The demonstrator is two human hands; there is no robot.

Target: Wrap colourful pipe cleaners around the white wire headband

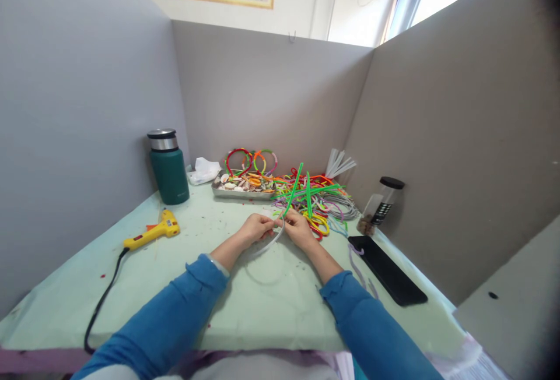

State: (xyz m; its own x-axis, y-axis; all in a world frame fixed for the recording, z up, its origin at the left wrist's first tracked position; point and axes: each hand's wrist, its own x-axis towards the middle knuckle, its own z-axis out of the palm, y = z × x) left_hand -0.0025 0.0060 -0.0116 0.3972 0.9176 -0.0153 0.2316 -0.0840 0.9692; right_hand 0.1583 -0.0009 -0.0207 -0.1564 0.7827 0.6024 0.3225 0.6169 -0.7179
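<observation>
My left hand [256, 228] and my right hand [297, 231] meet above the middle of the table, both with fingers pinched. A green pipe cleaner [296, 186] rises from between the fingertips, on my right hand's side. From the same spot a white pipe cleaner [275, 241] curves down to the left, below my left fingers. The fingers hide where the two strands meet, so I cannot tell whether they are joined. Just beyond my hands lies a tangled heap of coloured pipe cleaners [326, 200], some looped.
A metal tray [245, 195] of shell-like pieces stands at the back, with coloured rings [238, 161] by it. At left are a green bottle [169, 173] and a corded yellow glue gun [153, 233]. At right are a black phone [387, 272] and a clear jar [380, 208]. Partitions enclose the table.
</observation>
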